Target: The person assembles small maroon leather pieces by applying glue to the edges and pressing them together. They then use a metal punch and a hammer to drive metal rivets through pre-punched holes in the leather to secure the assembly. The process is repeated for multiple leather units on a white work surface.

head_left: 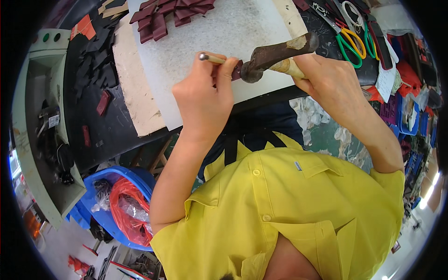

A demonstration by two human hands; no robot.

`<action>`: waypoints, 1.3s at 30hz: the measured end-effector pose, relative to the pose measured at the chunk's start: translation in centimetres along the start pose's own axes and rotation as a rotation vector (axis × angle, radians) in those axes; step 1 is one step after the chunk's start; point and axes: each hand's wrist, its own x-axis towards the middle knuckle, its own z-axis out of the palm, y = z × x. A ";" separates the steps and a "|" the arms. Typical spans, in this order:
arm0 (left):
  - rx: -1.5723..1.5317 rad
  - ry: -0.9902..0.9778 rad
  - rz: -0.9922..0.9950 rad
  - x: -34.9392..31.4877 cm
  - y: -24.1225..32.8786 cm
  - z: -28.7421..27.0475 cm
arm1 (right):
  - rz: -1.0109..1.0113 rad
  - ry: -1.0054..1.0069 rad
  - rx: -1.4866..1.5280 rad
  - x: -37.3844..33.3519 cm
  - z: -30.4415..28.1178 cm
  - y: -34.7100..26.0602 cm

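My left hand (203,100) is closed around a slim rod-like tool (213,59) with a shiny metal end. Its lower end is hidden by my fingers. Just right of these fingers shows a small maroon leather piece (237,71) on a whitish board (254,23). My right hand (329,81) grips the pale handle of a hammer (275,53), whose dark, worn head hangs over the board beside my left fingers, partly covering the maroon piece. Whether the hammer touches anything cannot be told. Several folded maroon pieces (175,14) lie in a heap at the board's far side.
Black strips (100,67) and two small maroon pieces (103,102) lie left on the dark table (77,156). Scissors with green and yellow handles (352,44) lie far right. A grey-green machine housing (25,116) stands left, above a blue tub (91,198) holding red plastic.
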 end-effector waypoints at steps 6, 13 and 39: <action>0.203 0.011 0.216 1.0 0.7 0.2 | 0.010 0.082 0.003 1.8 -2.2 2.1; 0.255 -0.093 0.202 1.4 1.5 0.6 | 0.179 0.561 -0.010 2.0 -7.1 4.0; -0.293 0.005 -0.127 0.0 -1.1 -3.9 | -0.060 -0.062 -0.110 1.3 -1.1 -0.2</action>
